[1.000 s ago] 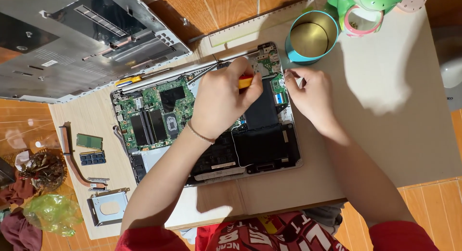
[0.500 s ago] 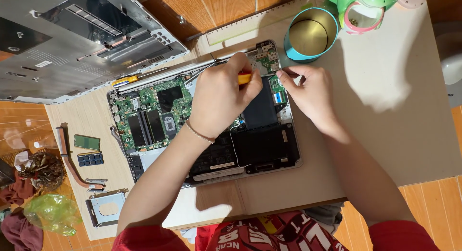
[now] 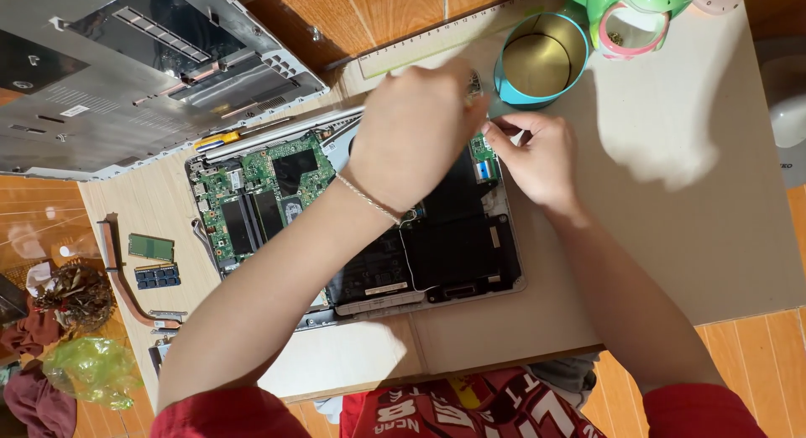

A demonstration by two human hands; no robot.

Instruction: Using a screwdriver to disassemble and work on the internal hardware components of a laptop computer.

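Note:
An opened laptop (image 3: 453, 262) lies bottom-up on a cardboard sheet, with its green mainboard (image 3: 252, 186) and black battery exposed. My left hand (image 3: 411, 136) hovers blurred over the laptop's far right corner, fingers curled; the yellow-handled screwdriver it gripped a moment ago is hidden under it. My right hand (image 3: 537, 157) rests at that same corner beside a small green board (image 3: 483, 148), fingertips pinched on a small pale part. The two hands nearly touch.
A blue round tin (image 3: 537, 65) stands open just beyond the hands, with a green mug (image 3: 630, 18) behind it. A ruler (image 3: 420, 48) and the grey laptop cover (image 3: 143, 69) lie at the back. Memory sticks (image 3: 153, 262), a copper heat pipe (image 3: 117, 278) and a yellow-handled tool (image 3: 217, 140) lie left.
My left hand has lifted off the laptop's middle and swung up and right toward the tin. My right hand stays at the corner.

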